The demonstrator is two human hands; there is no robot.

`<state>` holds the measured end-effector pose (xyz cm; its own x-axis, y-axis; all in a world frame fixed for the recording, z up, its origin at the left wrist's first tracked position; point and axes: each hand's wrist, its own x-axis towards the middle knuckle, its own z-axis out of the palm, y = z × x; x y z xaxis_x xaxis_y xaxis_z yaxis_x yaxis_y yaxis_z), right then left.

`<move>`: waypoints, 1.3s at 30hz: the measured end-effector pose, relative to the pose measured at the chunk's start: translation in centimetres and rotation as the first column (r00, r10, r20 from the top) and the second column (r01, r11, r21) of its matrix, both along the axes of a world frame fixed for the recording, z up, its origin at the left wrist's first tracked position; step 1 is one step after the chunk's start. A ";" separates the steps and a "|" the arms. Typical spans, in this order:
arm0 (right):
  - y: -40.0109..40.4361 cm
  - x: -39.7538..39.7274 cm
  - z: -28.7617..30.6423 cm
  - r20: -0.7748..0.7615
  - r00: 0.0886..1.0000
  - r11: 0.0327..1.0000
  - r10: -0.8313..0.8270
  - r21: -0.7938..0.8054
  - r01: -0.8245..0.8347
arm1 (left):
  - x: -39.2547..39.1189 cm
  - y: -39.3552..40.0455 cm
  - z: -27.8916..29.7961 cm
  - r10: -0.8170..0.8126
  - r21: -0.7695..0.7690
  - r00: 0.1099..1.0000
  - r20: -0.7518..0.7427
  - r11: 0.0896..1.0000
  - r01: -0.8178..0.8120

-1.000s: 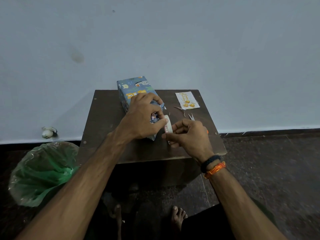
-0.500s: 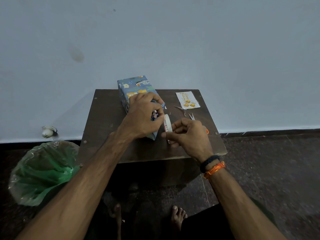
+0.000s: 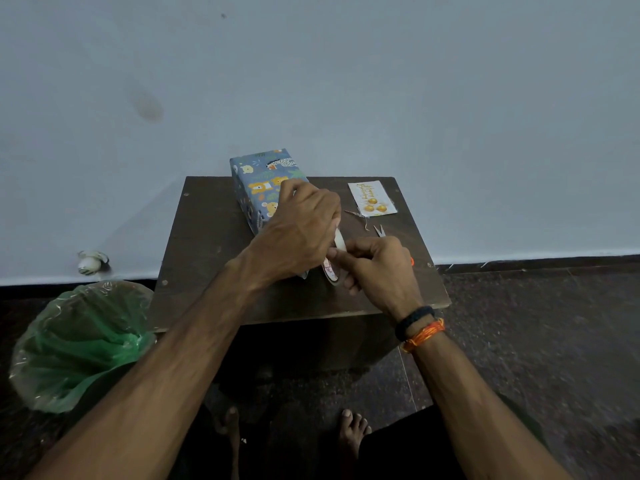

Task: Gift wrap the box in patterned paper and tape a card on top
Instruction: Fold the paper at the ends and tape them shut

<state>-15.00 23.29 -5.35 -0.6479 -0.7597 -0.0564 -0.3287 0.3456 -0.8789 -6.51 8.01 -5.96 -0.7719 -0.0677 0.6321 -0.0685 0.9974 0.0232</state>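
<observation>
**Q:** Where is the box sitting, and what is each hand doing?

**A:** The box (image 3: 263, 188), already in patterned paper, is lying on the table (image 3: 207, 244), its long axis running away from me toward the wall and slanting slightly left. My left hand (image 3: 298, 233) is curling over the near end of it, pressing the paper there; I cannot tell from here exactly how the fingertips are lying. My right hand (image 3: 377, 268) is gripping the tape roll (image 3: 334, 265), fingers wrapped round it, the roll standing on edge just beside the box's near end.

**Q:** Which relation is the coming move turning on?

**A:** The roll is touching or nearly touching my left thumb side, directly right of the near end. Judgement: I am drawing tape leftward across that end, so the strip is needing to run crosswise to the long axis. The left hand is nearer the fold and is the one to pin it.

**Q:** And the card?

**A:** The card (image 3: 372, 199) is lying flat at the far right of the table, well apart from the box, not yet taped. The scissors (image 3: 379, 230) are lying between it and my right hand.
</observation>
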 end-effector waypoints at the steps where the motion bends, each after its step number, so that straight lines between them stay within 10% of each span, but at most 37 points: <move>1: 0.0 0.0 0.1 -0.006 1.000 1.000 -0.013 -0.002 0.013 | -0.1 0.0 0.1 -0.003 0.001 1.000 -0.004 1.000 0.003; 11: -0.6 0.3 0.3 0.032 0.994 0.994 -0.108 0.004 0.108 | -0.3 0.3 1.7 -0.101 0.243 0.995 0.017 0.965 0.093; 24: -0.6 0.2 -0.3 0.370 0.920 0.982 -0.129 -0.079 0.170 | 0.2 0.1 2.9 -0.185 0.831 0.966 0.178 0.554 -0.047; 39: -0.7 -0.2 -1.0 0.401 0.909 0.988 -0.116 -0.052 0.149 | 0.4 -0.2 2.9 -0.247 0.817 0.960 0.130 0.576 0.038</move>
